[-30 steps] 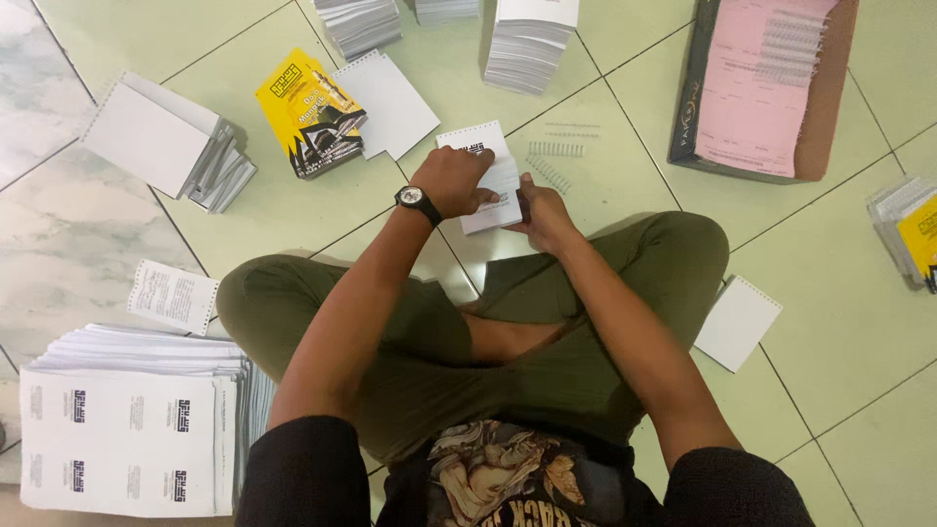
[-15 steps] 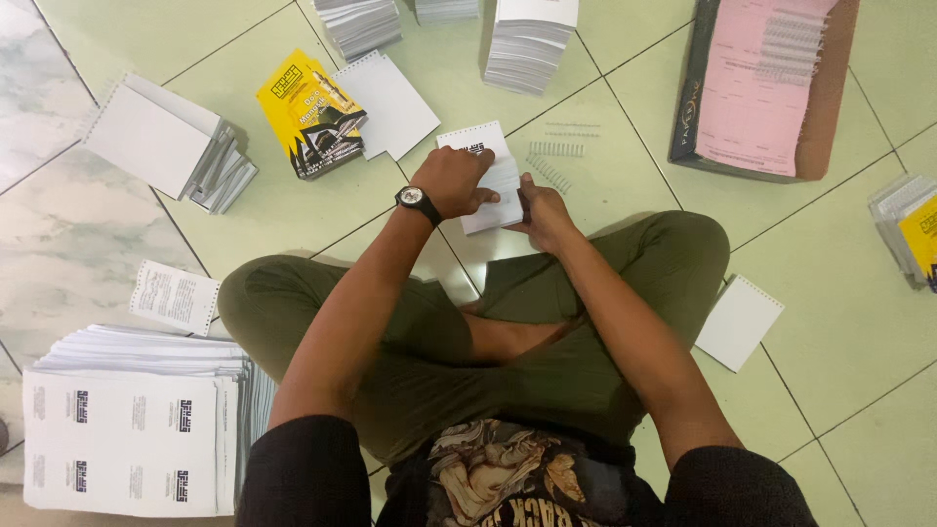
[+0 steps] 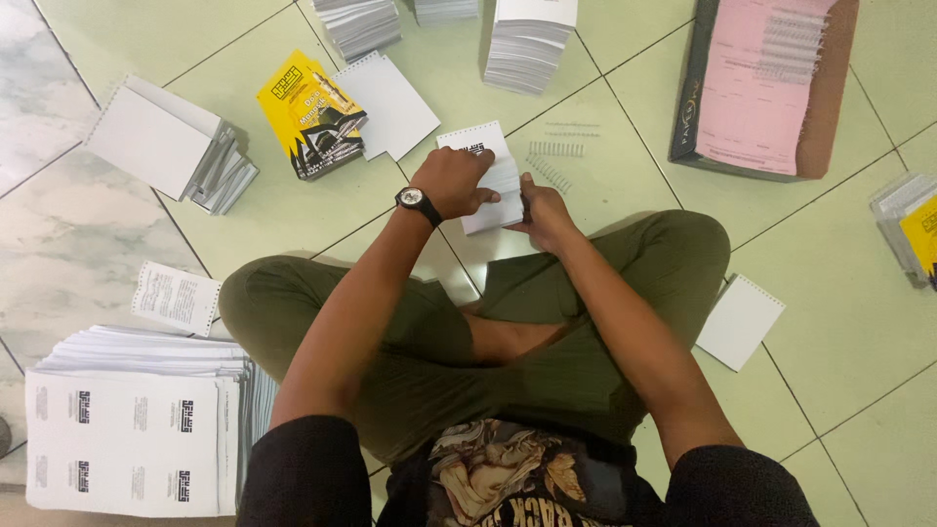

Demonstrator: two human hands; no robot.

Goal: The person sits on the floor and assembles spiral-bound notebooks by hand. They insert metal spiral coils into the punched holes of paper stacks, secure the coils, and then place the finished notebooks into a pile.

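Both my hands are closed on the white booklet (image 3: 491,176), which lies on the green tiled floor (image 3: 293,220) just ahead of my crossed legs (image 3: 547,342). My left hand (image 3: 454,182), a watch (image 3: 417,201) on its wrist, presses down on the booklet's middle with the fingers curled over the cover. My right hand (image 3: 543,210) pinches the booklet's near right edge; whether it holds anything else there I cannot tell. The booklet's punched edge points away from me.

Just beyond the booklet, a few loose wire coils (image 3: 556,161) lie on the tile. Farther left sits a yellow stack (image 3: 310,115), touching a white punched sheet (image 3: 388,103). A fanned pile of white cards (image 3: 171,144) lies well to the left. Three paper stacks (image 3: 532,44) line the top edge. A dark box lid (image 3: 766,83) holding pink sheets and more coils sits at upper right. One white card (image 3: 739,321) rests beside my right knee, and a small printed sheet (image 3: 176,297) lies beside my left knee. A tall pile of printed sheets (image 3: 132,429) sits at lower left. Another stack with a yellow cover (image 3: 913,229) shows at the right edge.
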